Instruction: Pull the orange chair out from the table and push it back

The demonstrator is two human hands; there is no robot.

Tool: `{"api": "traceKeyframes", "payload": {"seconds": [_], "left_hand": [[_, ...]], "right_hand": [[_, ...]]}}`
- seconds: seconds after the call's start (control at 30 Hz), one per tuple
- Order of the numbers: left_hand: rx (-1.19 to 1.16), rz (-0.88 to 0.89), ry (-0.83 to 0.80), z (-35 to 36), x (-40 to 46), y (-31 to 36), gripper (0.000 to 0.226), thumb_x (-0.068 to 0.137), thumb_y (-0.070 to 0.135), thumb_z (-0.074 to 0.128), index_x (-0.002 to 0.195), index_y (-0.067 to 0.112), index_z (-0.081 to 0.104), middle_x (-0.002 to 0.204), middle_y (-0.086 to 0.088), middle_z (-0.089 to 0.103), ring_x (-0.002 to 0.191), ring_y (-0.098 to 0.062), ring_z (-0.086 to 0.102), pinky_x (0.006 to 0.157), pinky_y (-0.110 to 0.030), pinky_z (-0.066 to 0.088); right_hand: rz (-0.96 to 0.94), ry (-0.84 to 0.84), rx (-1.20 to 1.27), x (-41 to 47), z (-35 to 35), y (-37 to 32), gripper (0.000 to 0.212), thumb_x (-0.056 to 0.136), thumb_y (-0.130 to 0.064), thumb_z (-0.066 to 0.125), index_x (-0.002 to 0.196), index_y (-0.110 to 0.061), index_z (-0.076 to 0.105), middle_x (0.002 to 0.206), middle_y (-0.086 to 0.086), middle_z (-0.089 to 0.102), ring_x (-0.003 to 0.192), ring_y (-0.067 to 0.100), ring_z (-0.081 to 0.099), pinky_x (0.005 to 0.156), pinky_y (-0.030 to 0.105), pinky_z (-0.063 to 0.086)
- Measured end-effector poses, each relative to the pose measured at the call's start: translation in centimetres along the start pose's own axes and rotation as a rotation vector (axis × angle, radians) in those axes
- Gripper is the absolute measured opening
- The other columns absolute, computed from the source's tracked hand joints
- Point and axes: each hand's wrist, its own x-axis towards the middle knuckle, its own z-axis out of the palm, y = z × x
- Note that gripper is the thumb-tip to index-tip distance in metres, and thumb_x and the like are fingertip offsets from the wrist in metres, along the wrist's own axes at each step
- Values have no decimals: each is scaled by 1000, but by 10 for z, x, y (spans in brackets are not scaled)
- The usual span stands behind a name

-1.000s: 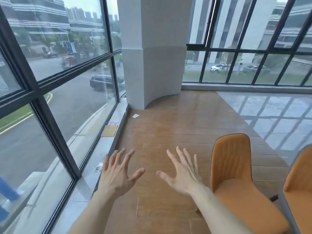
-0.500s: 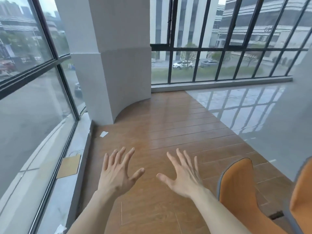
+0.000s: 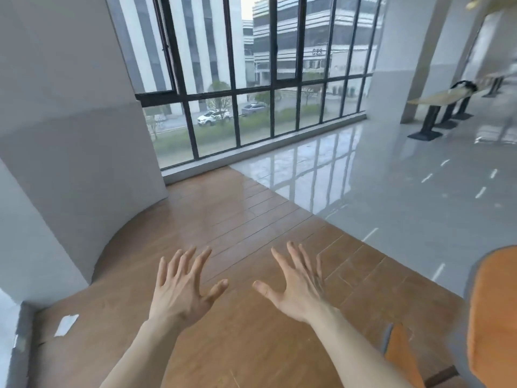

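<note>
Both hands are out in front, palms down, fingers fanned wide, holding nothing. The left hand [image 3: 181, 289] hangs over the wooden floor [image 3: 240, 219] at about 6 o'clock in the view, and the right hand [image 3: 299, 287] sits just beside it toward 5 o'clock, the thumbs pointing at each other with a gap of bare boards between them. Neither hand touches anything.

The orange chair [image 3: 492, 317] is down at 4 o'clock, hard against the right edge of the picture, blurred, with a grey rim round its orange padding. It is well apart from the right hand, with bare floor between. A second orange piece [image 3: 402, 357] pokes up near the right forearm at 5 o'clock; whether that belongs to the same chair I cannot tell.

At 9 o'clock stands a big white pillar [image 3: 70, 135] with a curved foot, and a small white scrap [image 3: 66, 325] lies on the floor at 7 o'clock. At 12 o'clock there is a wall of black-framed windows [image 3: 251, 93], cars and buildings outside. Glossy grey tile [image 3: 391, 191] runs off toward 2 o'clock, where a table [image 3: 442, 96] on black pedestal legs stands far off.
</note>
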Motion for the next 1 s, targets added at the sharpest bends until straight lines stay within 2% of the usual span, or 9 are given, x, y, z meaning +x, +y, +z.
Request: {"api": "traceKeyframes", "payload": {"seconds": [0.13, 0.3, 0.43, 0.5, 0.63, 0.8, 0.87, 1.0], "left_hand": [[-63, 223, -46, 55, 110, 49, 87, 82, 90, 16, 155, 42, 16, 162, -2, 25, 151, -26, 11, 122, -51, 0], [-183, 526, -165, 133, 222, 141, 90, 81, 91, 11, 156, 42, 5, 165, -1, 15, 152, -24, 2, 122, -51, -6], [-225, 788, -285, 179, 281, 216, 89, 81, 90, 10, 155, 42, -7, 167, 0, 9, 151, -23, -3, 123, -49, -6], [-270, 910, -325, 195, 298, 253, 88, 82, 90, 12, 155, 44, -4, 165, 2, 13, 151, -22, 0, 123, -49, -4], [-332, 1186, -454, 214, 294, 327, 86, 83, 89, 13, 155, 44, 1, 164, 4, 12, 151, -20, 0, 123, -49, -6], [-320, 1543, -589, 235, 230, 387, 85, 83, 88, 14, 155, 44, -1, 164, 7, 8, 150, -19, 5, 123, -49, -2], [-294, 1650, -619, 242, 202, 402, 88, 80, 91, 8, 154, 45, -2, 164, 8, 9, 150, -19, 6, 123, -48, -1], [-265, 1823, -674, 254, 156, 412, 99, 70, 95, -4, 155, 45, -1, 166, 10, 5, 151, -17, 2, 123, -45, -6]], "right_hand": [[217, 77, -38, 41, -6, 75, 103, 78, -99, 22, 162, -43, -1, 173, 2, -14, 155, 23, -23, 121, 59, -20], [563, 135, -122, 59, -22, 161, 106, 76, -101, 12, 162, -41, -2, 172, 2, -16, 156, 24, -22, 123, 59, -15], [899, 192, -114, 48, -29, 202, 104, 79, -99, 16, 163, -40, -1, 173, 1, -14, 156, 25, -20, 124, 59, -12], [1065, 211, -89, 32, -31, 211, 102, 81, -97, 20, 162, -40, -1, 173, 0, -13, 157, 26, -19, 124, 58, -14], [1370, 275, -73, -18, -21, 210, 104, 77, -101, 12, 162, -42, 0, 173, 0, -9, 157, 26, -16, 124, 59, -10], [1691, 363, 21, -87, 15, 175, 116, 65, -106, 0, 162, -43, -2, 173, -3, -12, 157, 26, -16, 125, 59, -5], [1792, 380, 70, -110, 28, 161, 115, 66, -105, 3, 162, -42, -1, 173, -1, -11, 158, 27, -14, 126, 59, -3], [1927, 395, 187, -138, 59, 140, 105, 76, -101, 20, 162, -43, 0, 173, 0, -6, 158, 27, -12, 126, 59, -3]]}}
